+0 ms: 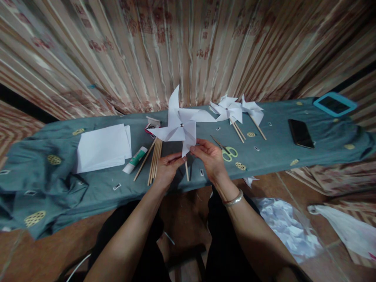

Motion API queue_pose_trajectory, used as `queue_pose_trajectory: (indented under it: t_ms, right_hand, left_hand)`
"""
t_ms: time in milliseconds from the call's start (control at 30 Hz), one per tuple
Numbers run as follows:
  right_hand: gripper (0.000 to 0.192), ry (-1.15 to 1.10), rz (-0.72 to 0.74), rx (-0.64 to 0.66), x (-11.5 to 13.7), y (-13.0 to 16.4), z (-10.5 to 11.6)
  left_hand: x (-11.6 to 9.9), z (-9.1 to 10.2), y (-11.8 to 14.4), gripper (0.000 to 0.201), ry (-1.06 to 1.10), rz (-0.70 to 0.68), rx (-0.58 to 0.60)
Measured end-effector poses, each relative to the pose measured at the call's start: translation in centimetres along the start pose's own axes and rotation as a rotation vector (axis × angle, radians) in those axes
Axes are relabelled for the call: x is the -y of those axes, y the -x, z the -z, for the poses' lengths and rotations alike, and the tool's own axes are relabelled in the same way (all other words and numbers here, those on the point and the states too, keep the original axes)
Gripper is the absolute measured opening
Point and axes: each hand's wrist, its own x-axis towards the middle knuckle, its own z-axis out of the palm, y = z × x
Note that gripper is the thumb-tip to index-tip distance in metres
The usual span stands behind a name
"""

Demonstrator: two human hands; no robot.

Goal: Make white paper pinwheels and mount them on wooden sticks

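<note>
A white paper pinwheel (175, 131) with a shiny pin at its centre is held up over the table in front of me. My left hand (168, 169) pinches at the tip of its lowest blade. My right hand (209, 157) grips the right edge of that same blade between thumb and fingers. Below the blade a thin wooden stick (187, 171) shows; its upper part is hidden behind the paper. Beside my left hand lies a bundle of wooden sticks (154, 160). Scissors (229, 153) with light green handles lie just right of my right hand.
On the green cloth-covered table (273, 150) are stacked white paper (101, 147), a glue stick (135, 159), a small open box (152, 123), finished pinwheels (227, 108), a black phone (301, 133) and a blue-framed tablet (335, 104). A plastic bag of paper scraps (289, 227) sits on the floor.
</note>
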Motion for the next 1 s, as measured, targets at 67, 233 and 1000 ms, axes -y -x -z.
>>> queue_pose_trajectory:
  t_ms: [67, 233, 1000]
  right_hand:
    - [0.035, -0.020, 0.003, -0.004, 0.1, -0.1, 0.0]
    - [0.035, -0.020, 0.008, -0.010, 0.5, -0.1, 0.3]
    - [0.023, 0.407, 0.220, 0.059, 0.1, 0.5, 1.1]
  left_hand:
    - [0.0, 0.1, 0.0, 0.035, 0.010, 0.003, -0.003]
    - [-0.1, 0.2, 0.0, 0.032, 0.024, -0.001, -0.026]
    - [-0.4, 0.4, 0.1, 0.030, -0.019, -0.028, -0.002]
